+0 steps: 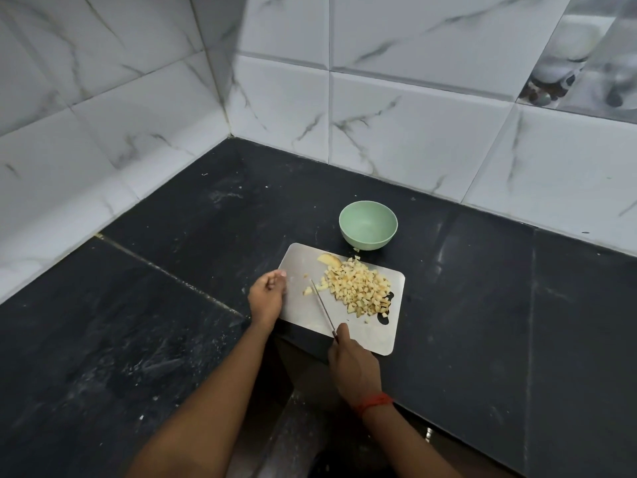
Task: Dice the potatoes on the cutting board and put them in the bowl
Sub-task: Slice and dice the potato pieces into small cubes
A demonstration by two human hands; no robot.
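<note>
Red thread [374,403] circles the wrist of the right hand [351,369], which grips the handle of the knife [323,308] with the forefinger laid forward along the top. From this hand the blade runs away and to the left over the cutting board [300,307] (a pale, metal-looking sheet). Just right of the blade lies the heap of diced potatoes [360,288], with a few cubes at the blade tip. Beyond the heap, an uncut potato piece [329,260] rests near the board's far edge. The left hand [267,294] sits at the board's left edge, fingers loosely curled and holding nothing. Past the board, farther from both hands, the green bowl [365,241] stands on the black countertop [138,305]. One stray cube [356,250] lies at its base.
</note>
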